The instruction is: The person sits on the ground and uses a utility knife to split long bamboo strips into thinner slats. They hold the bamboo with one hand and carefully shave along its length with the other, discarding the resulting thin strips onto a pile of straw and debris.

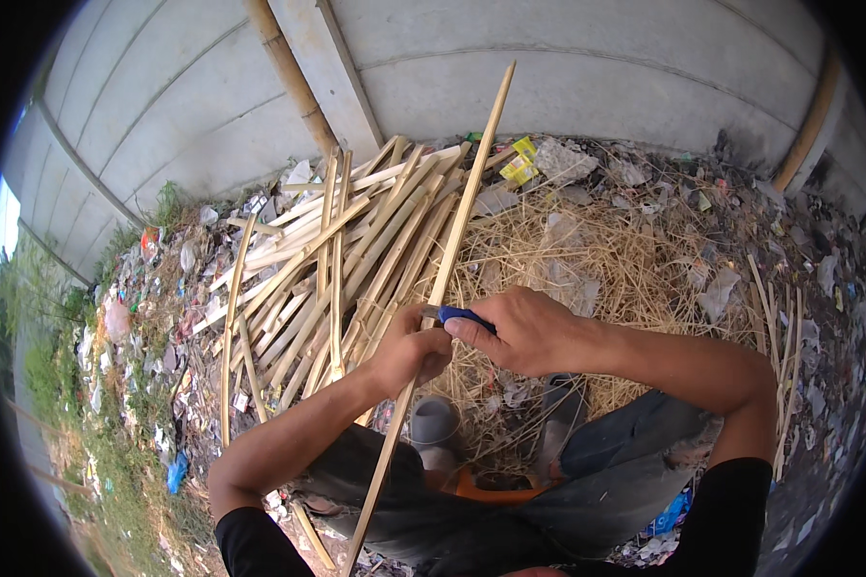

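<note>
We sit before the far-left pile of split bamboo (356, 250), our left hand (409, 351) clenched around a long bamboo strip (452, 240), our right hand (524, 332) gripping a blue-handled knife (457, 314) against it; a slip could nick the left fingers.

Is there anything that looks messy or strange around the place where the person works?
Yes. Scraps of litter lie scattered over the ground beside the pile of split bamboo strips, and loose shavings spread under the hands. The long strip itself looks whole.
</note>
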A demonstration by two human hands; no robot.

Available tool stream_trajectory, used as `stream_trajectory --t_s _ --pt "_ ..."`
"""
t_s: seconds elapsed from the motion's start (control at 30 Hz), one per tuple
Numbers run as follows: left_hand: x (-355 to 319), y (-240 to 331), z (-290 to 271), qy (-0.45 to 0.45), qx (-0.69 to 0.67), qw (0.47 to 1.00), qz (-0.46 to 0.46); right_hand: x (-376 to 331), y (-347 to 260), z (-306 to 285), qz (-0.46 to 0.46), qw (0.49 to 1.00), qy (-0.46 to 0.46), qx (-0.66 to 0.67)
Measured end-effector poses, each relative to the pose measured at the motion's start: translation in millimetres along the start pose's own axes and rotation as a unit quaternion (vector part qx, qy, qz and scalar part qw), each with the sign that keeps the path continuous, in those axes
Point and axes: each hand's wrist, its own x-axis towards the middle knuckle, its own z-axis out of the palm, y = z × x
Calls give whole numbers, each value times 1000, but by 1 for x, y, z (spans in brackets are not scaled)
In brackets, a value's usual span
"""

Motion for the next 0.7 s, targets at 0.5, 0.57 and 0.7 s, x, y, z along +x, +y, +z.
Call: stream_trajectory --t_s 0.5,0.57,0.7 --pt "-24 -2 6 -3 44 998 -36 -11 14 10 -11 998 48 -30" --pt "-32 1 7 23 54 998 -18 -9 11 16 -25 997 38 -67" --pt "-49 -6 11 13 83 996 -40 10 70 -38 70 976 174 -114"
